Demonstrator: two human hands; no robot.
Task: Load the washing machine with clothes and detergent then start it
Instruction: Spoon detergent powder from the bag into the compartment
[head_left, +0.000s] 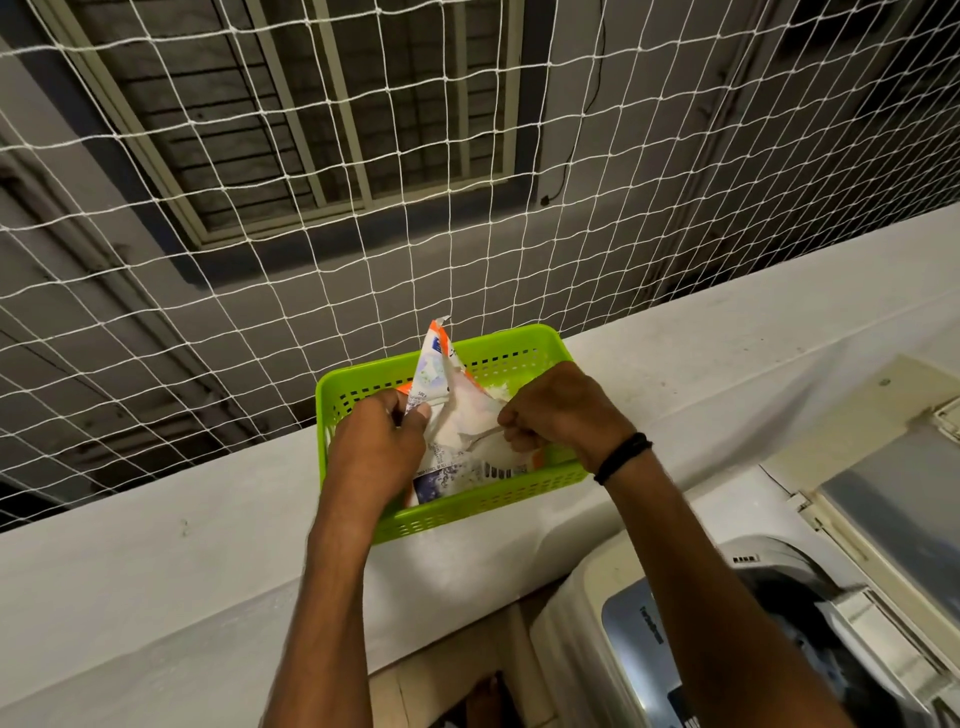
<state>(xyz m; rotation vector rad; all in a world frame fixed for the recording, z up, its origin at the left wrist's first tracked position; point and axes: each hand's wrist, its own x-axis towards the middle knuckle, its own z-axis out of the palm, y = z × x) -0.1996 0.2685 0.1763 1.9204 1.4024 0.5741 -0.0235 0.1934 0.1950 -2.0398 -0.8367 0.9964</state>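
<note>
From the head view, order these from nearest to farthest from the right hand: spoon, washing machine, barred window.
1. spoon, gripped by the right hand itself.
2. washing machine, lower, at the bottom right.
3. barred window, farthest, at the upper left.

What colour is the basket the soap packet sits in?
Bright lime green, with rows of small slots in its walls. The basket shows best in the head view.
</note>
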